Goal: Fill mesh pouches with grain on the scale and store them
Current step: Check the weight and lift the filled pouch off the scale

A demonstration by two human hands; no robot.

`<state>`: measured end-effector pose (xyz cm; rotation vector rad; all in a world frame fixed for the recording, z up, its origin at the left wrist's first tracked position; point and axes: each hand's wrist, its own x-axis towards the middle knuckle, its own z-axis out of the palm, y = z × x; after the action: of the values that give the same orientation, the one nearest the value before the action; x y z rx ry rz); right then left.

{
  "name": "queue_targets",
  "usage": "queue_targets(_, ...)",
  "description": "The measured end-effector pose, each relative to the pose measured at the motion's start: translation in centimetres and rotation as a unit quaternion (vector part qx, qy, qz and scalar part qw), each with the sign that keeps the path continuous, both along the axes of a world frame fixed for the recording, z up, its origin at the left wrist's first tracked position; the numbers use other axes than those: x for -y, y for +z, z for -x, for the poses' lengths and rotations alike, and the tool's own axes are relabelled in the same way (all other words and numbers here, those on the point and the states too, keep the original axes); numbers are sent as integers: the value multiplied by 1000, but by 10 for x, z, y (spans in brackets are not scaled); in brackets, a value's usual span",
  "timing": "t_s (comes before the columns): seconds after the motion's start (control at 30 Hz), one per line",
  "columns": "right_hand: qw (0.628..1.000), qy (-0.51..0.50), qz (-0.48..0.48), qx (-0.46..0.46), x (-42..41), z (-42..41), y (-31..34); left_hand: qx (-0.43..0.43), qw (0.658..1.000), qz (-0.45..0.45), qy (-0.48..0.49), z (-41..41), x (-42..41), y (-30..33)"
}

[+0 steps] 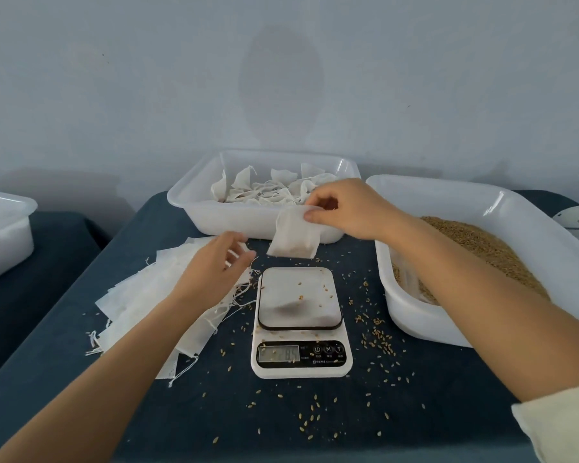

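- Loose grain lies scattered over the dark worktop nearest the viewer, thickest to the right of the scale.
- The scale sits mid-worktop with a few kernels on its platform and nothing else; the display is lit, its digits too faint to read surely.
- To its left a fan of flat empty pouches with trailing drawstrings lies under the left hand, whose curled fingers seem to pinch a pouch edge or string; I cannot tell which.
- On the right stands the grain tub, part filled.
- Beyond the scale, the right hand holds a filled pouch by its top corner, in a narrow thumb-and-finger grip, hanging at the near wall of the storage tub, which already holds other pouches.
- Judgement: the step is storing. Lift the pouch clear over the rim, keep its mouth up so nothing spills, and let go only once it is above the pile.
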<state>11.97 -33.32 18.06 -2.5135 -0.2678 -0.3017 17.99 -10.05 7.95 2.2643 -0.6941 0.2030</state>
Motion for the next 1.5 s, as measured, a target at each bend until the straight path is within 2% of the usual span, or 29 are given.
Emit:
queue_targets(0.17, 996, -12, -81, 30, 9, 0, -1, -29, 993, -92, 62, -5, -11, -44)
queue_targets(0.4, 982, -20, -173, 77, 14, -3, -15, 115, 974, -191, 41, 7, -6, -61)
queue_targets(0.53, 968, -32, -226, 101, 13, -3, -21, 126, 973, -185, 52, 10, -6, -59)
queue_targets(0.73, 962, -39, -251, 99, 14, -1, -28, 125, 973, -187, 54, 9, -6, -58)
queue_targets(0.97, 964, -38, -247, 92, 11, -3, -40, 131, 970, -194, 57, 9, -6, -60)
queue_targets(1.3, 984, -34, -169, 51, 2, -4, -49, 120, 969, -207, 59, 10, -6, -60)
queue_targets(1.4, 988, -44, -141, 50, 1, -10, -37, 146, 966, -204, 65, 10, -6, -59)
queue_targets(1.5, 988, -71, -124, 66, 9, -28, -10, 175, 955, -207, 123, 11, -6, -59)
